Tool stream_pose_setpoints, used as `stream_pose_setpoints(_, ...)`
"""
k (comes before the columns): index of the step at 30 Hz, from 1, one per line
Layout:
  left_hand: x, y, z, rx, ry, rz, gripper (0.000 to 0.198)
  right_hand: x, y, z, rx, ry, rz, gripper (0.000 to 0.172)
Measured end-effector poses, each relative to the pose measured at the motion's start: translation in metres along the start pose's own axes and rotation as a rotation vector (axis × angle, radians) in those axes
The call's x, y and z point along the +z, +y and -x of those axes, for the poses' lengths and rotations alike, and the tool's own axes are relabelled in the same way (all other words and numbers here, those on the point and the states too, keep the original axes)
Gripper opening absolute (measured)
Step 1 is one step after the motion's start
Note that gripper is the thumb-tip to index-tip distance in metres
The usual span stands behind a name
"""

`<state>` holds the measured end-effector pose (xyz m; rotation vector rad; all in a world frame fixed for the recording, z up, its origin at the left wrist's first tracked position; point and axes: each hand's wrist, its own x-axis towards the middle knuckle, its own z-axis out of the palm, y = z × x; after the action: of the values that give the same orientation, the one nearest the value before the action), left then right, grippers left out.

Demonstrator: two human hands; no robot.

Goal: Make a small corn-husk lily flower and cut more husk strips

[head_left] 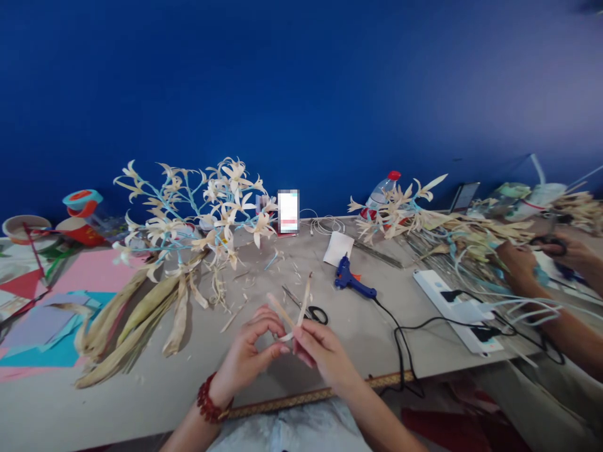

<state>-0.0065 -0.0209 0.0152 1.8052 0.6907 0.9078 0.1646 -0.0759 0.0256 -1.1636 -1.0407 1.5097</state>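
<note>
My left hand (247, 355), with a red bead bracelet at the wrist, and my right hand (323, 351) meet over the near edge of the grey table (377, 339). Both pinch a thin pale strip of dried husk (294, 314), bent into a V with its two ends sticking up. Black-handled scissors (308, 307) lie on the table just behind my fingers. A blue glue gun (351, 282) rests further back to the right, its black cord trailing off the table edge.
A spray of pale husk flowers on blue stems (198, 213) and dried husks (132, 320) lie at left, over coloured paper sheets (51, 314). A white power strip (456, 307) sits at right. Another person's hands (541, 257) hold scissors among husks at far right.
</note>
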Motion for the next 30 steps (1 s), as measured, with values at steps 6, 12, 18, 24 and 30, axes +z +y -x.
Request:
stream_pose_setpoints(6, -0.009, -0.009, 0.007, -0.028, 0.006, 0.119, 0.008, -0.016, -0.004, -0.003, 0.081, 0.086, -0.266, 0.042)
stream_pose_setpoints(12, -0.005, -0.003, 0.003, -0.048, 0.01, 0.15, 0.01, -0.01, -0.003, -0.001, 0.004, 0.036, -0.132, 0.043)
stream_pose_setpoints(18, -0.003, 0.007, 0.0, -0.065, -0.001, 0.116, 0.012, 0.0, -0.001, 0.001, -0.125, 0.025, 0.165, 0.043)
stream_pose_setpoints(24, -0.001, 0.005, 0.003, -0.097, 0.034, 0.155, 0.014, 0.0, -0.002, 0.002, -0.109, 0.002, 0.182, 0.044)
stream_pose_setpoints(30, 0.006, 0.001, 0.003, -0.073, 0.102, 0.21, 0.009, 0.006, 0.003, 0.002, -0.174, 0.029, 0.347, 0.041)
